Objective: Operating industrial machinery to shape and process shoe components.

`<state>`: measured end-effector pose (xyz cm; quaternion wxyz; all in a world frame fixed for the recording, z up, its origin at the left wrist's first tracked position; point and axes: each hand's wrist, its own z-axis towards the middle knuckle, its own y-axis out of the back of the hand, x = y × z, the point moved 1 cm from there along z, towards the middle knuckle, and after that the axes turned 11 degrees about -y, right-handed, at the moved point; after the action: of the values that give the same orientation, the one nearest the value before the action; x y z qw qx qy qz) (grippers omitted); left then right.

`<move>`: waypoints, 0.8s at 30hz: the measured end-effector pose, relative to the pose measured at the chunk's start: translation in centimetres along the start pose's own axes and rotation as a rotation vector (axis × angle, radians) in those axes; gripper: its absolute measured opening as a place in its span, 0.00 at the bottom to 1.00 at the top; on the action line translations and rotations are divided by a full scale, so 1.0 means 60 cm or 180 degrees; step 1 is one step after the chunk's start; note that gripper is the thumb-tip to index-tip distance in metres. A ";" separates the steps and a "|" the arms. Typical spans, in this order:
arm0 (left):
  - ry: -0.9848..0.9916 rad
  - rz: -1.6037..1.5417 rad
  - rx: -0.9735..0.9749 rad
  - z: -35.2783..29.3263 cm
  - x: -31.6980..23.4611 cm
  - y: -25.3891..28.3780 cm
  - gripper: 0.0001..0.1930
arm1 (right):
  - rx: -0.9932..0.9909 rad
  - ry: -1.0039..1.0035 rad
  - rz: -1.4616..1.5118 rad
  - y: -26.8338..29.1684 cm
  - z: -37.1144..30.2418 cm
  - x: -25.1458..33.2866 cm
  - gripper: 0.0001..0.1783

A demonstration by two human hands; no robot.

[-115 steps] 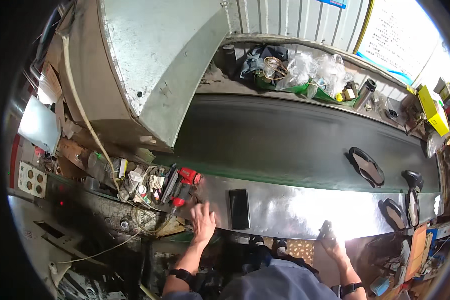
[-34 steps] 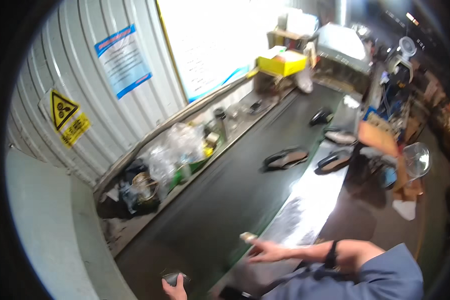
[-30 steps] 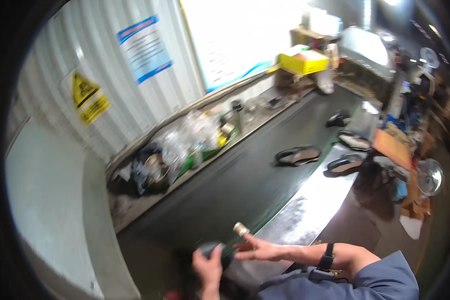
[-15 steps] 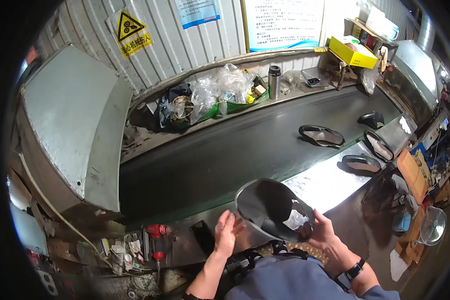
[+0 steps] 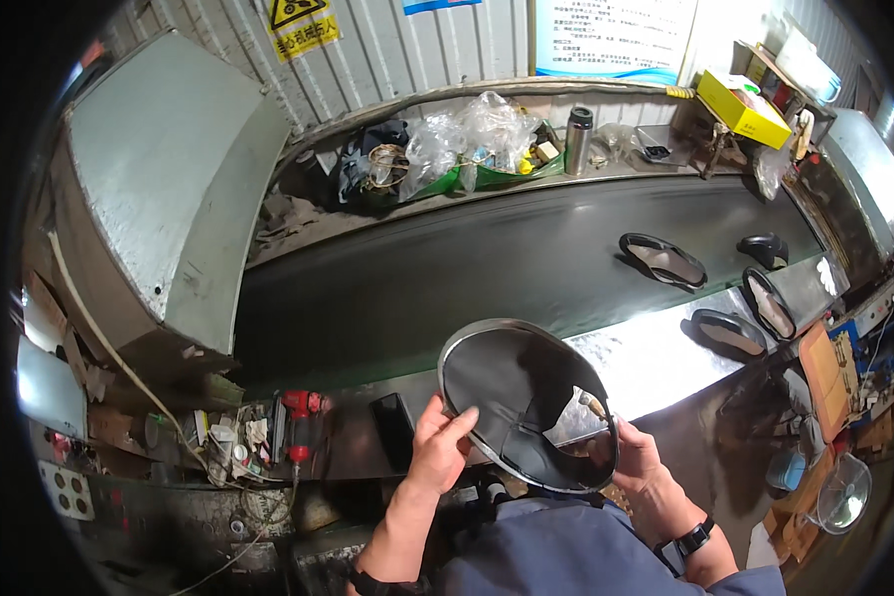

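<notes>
Left fingers (image 5: 433, 417) moved most: half a second ago they stood apart from the black shoe (image 5: 487, 382); now they are clamped on its left rim, thumb over the edge. Right fingers (image 5: 628, 434) grip the right rim, tips partly hidden. Shoe is raised, tilted, above the near edge of the metal table (image 5: 656, 363), just right of a dark phone (image 5: 392, 432).

Progress, my estimate: pick-up done, two-handed hold done. How finished the shoe itself is, I cannot judge. Four others remain out of hand at right: two shoes (image 5: 663, 260) (image 5: 763, 248) on the dark conveyor belt (image 5: 397, 278), two (image 5: 768, 303) (image 5: 728, 335) on the nearer metal.

Materials: upper smooth, matte black, leather-like; broad oval outline, thin rim, creases by the opening. A pale, shiny patch shows inside; nature unclear. Belt flat and dull; table sheet glossy, with strong glare at right.
</notes>
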<state>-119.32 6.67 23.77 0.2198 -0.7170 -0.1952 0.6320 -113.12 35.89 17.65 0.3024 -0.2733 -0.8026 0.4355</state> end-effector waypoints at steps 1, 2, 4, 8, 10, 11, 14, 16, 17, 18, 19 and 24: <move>0.0188 -0.0110 -0.0279 -0.004 -0.004 -0.004 0.17 | 0.0180 0.0174 -0.0390 -0.010 0.006 0.005 0.15; 0.0224 0.0588 -0.0267 -0.008 -0.005 -0.008 0.19 | -0.0422 0.0346 -0.0365 -0.021 0.008 0.000 0.16; 0.0001 0.0704 -0.0202 -0.016 0.010 0.020 0.20 | -0.0203 0.0210 -0.0327 -0.014 0.019 0.000 0.15; -0.0083 0.0417 0.0172 -0.035 -0.013 0.042 0.21 | 0.0290 -0.0144 -0.0054 0.005 0.037 -0.002 0.14; 0.0048 0.0245 0.0186 -0.045 -0.031 0.037 0.18 | 0.0366 -0.0291 -0.0078 -0.003 0.040 -0.002 0.15; 0.0041 0.0250 0.0166 -0.048 -0.027 0.040 0.18 | 0.0432 -0.0399 -0.0094 -0.006 0.040 -0.002 0.15; -0.0229 0.1419 -0.0655 -0.043 -0.024 0.062 0.09 | 0.0269 -0.0593 0.0199 -0.003 0.049 -0.023 0.16; -0.0247 0.1229 -0.0510 -0.044 -0.015 0.095 0.09 | 0.0249 -0.0720 0.0073 -0.027 0.045 -0.024 0.17; -0.0270 0.1038 -0.0368 -0.045 -0.012 0.113 0.09 | 0.0231 -0.0848 -0.0057 -0.036 0.043 -0.027 0.18; -0.0254 0.1006 -0.0257 -0.042 -0.015 0.115 0.10 | 0.0457 -0.0855 0.0340 -0.026 0.050 -0.030 0.20; -0.0244 0.1000 -0.0241 -0.041 -0.016 0.114 0.10 | 0.0447 -0.0838 0.0344 -0.018 0.048 -0.029 0.20; 0.0196 0.1498 -0.0914 -0.023 -0.011 0.164 0.24 | -0.0455 0.0531 -0.1404 -0.069 0.043 -0.016 0.28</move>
<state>-117.99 -1.92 18.95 -0.0311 -0.7854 -0.1041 0.6094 -115.07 31.90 19.85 0.4354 -0.1471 -0.8438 0.2770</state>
